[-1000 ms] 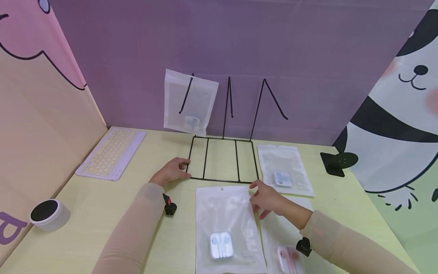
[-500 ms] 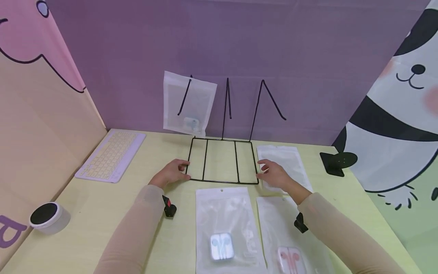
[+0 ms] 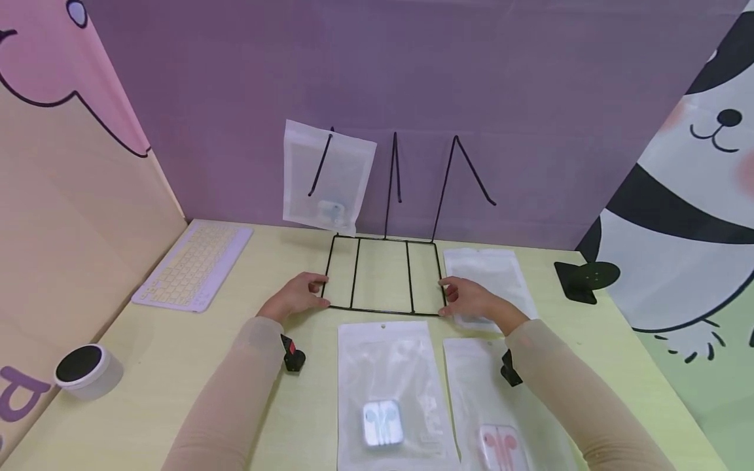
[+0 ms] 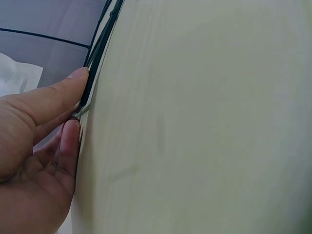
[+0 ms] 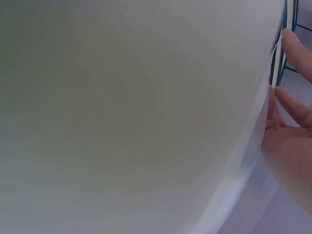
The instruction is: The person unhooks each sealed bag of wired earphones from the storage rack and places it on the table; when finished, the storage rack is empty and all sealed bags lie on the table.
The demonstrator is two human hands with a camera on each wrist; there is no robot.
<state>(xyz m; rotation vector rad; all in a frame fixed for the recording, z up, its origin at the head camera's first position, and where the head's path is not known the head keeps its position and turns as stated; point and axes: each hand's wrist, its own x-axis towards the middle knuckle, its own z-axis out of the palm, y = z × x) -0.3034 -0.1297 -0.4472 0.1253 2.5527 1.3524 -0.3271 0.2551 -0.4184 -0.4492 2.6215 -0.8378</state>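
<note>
A black wire display rack stands against the back wall, with three angled hooks rising behind its flat base. My left hand pinches the base's left side rod; in the left wrist view, thumb and fingers close around the dark rod. On the opposite side my right hand holds the right side rod between thumb and fingers. A white zip pouch hangs from the left hook. In front of the rack lies a pouch with white boxed earphones; beside it, another pouch shows pink earphones.
A further white pouch lies right of the rack, partly covered by the right hand. A lilac keyboard sits at the back left, a round white tub with a black top nearer. A black stand is far right.
My right hand has left the upper edge of the front pouch and moved up to the rack's right side rod, where it now holds. The left hand stays on the left rod.
</note>
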